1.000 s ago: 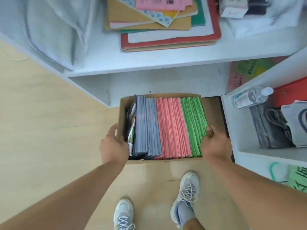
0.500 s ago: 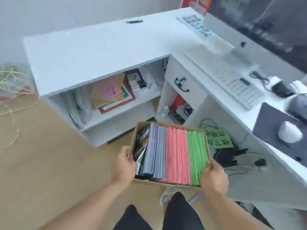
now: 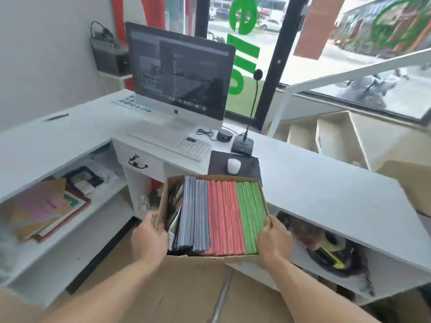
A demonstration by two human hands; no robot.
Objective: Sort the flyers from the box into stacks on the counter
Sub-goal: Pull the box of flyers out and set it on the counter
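Holding a cardboard box (image 3: 191,258) of flyers between both hands, in front of the white worktop (image 3: 314,183).

The left hand (image 3: 149,238) grips the box's left wall, fingers curled under and thumb over the rim; the right hand (image 3: 274,241) clamps the right wall the same way. Between the hands, thin sheets stand on edge in tight rows: glossy dark flyers (image 3: 175,206) nearest the left hand, then grey flyers (image 3: 194,213), matte red flyers (image 3: 224,217), and green flyers (image 3: 250,213) against the right hand. Beyond the hands, a smooth white mouse (image 3: 233,165) sits on a dark flat mat (image 3: 249,170), with a pale keyboard (image 3: 172,141) and a glossy monitor (image 3: 179,78) further off.
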